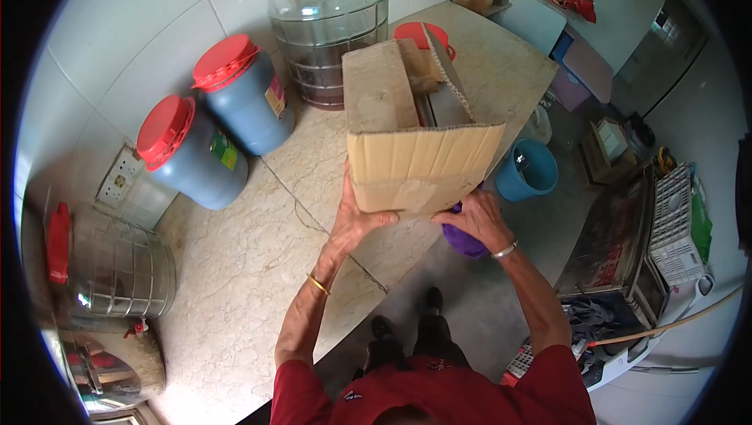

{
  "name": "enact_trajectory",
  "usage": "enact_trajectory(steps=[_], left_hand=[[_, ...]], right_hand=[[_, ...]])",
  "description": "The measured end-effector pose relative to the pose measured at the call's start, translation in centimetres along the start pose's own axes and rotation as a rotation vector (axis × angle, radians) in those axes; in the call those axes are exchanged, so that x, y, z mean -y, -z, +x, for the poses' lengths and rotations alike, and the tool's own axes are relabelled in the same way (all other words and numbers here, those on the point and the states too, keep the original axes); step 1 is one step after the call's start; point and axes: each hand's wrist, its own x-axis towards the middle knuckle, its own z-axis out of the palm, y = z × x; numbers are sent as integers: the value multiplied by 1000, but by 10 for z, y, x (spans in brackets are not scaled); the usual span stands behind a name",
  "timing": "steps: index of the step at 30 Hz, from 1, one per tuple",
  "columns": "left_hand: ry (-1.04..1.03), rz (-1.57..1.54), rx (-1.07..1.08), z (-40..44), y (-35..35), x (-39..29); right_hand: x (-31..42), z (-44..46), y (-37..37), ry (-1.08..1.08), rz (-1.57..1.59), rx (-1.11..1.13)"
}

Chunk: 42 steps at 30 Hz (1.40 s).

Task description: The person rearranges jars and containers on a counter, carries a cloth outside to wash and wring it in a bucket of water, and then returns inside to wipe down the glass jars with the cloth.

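Note:
An open cardboard box (423, 162) is gripped between both my hands, over the right-hand part of the stone-patterned counter (235, 268). My left hand (354, 217) is closed on its near left lower corner, thumb along the bottom edge. At the near right lower corner, my right hand (479, 217) grips the box. A purple, cloth-like thing (468, 245) shows under my right hand; whether I hold it cannot be made out. The flaps stand partly up, and something inside is mostly hidden.
Behind the box stand a large glass jar (329, 25) with dark liquid and a red-lidded container (439, 32). Two blue-grey jars (200, 162) line the wall. Another big jar (121, 268) is at left. On the floor to the right sits a blue bucket (548, 182).

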Motion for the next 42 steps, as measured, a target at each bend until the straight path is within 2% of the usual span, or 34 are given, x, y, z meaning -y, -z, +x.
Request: enact_trajectory(steps=[2,3,5,9,11,13,14,16,17,19,20,22,25,28,29,31,34,36,37,38,39,40,42], left_hand=[[-17,97,-22,-4,9,4],[-26,166,-34,-2,18,-3],[87,113,25,-16,-9,1],[165,-20,-11,-13,-43,-5],[25,14,-83,0,-58,-8],[-96,130,-110,18,-78,-32],[-213,398,-73,29,-82,-36],[-336,664,-35,46,-96,-32],[-246,381,-36,51,-105,-20],[-151,108,-26,64,-118,4],[10,17,27,70,-121,18],[168,-72,91,87,-132,40],[-55,34,160,111,-155,43],[-38,-97,-59,126,-181,42],[43,-323,-85,131,-182,54],[121,-551,-125,139,-190,57],[152,-712,-101,151,-201,45],[-56,-327,-24,173,-204,33],[-171,-142,-28,187,-205,31],[-310,36,-73,203,-205,35],[-312,38,-85,220,-206,39],[-355,55,-98,239,-209,40],[-416,106,-124,276,-216,38]], right_hand=[[13,-9,12,-88,-2,112],[3,4,-14,-80,78,35],[-9,-16,3,-5,66,38],[-19,-22,23,57,88,-46],[-38,-34,16,83,67,-62],[-53,-48,11,-12,155,-3],[-60,-47,12,6,154,-53],[-81,-46,19,21,108,-104],[-93,-46,24,31,67,-155],[-109,-32,53,9,-2,-144],[-119,-27,65,-17,-68,-125],[-149,-18,72,-13,-11,-100],[-180,-6,80,52,74,-102],[-196,-5,87,1,91,-109],[-201,-6,90,10,89,-103],[-207,-5,94,27,97,-89],[-218,0,97,67,49,-114],[-235,4,95,-37,71,-129],[-242,8,95,-20,80,-115],[-249,15,95,-130,54,-87],[-258,23,96,-242,25,-62],[-272,32,96,-230,26,-59],[-303,56,94,-361,-124,-3]])
